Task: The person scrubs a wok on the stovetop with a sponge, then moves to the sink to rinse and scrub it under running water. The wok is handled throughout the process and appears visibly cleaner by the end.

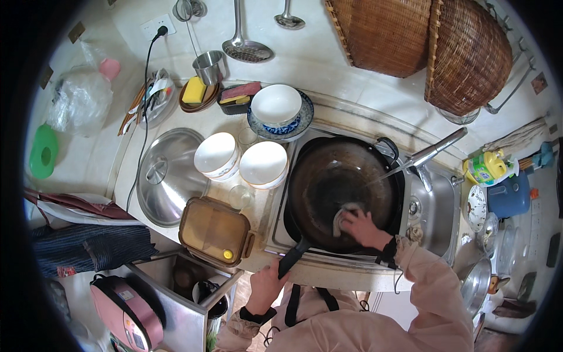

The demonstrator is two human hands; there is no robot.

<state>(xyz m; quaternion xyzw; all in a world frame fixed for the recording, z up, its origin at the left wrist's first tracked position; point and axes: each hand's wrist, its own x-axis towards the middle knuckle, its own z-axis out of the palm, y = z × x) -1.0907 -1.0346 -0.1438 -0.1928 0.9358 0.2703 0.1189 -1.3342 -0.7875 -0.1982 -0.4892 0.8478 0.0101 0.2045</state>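
A large dark wok (334, 180) rests over the left basin of the steel sink, its black handle pointing towards me. My left hand (266, 284) is closed around that handle. Inside the wok, low on its right side, my right hand (361, 226) presses a crumpled light cloth (338, 222) against the metal. The chrome faucet (429, 152) reaches over the wok from the right, and a thin stream of water falls from it into the wok.
Stacked white bowls (264, 163), a domed steel lid (169, 176) and a brown lidded container (214, 232) stand left of the wok. The right basin (435, 211) is beside it. Below left, a drawer (176, 281) stands pulled out near a pink rice cooker (125, 308).
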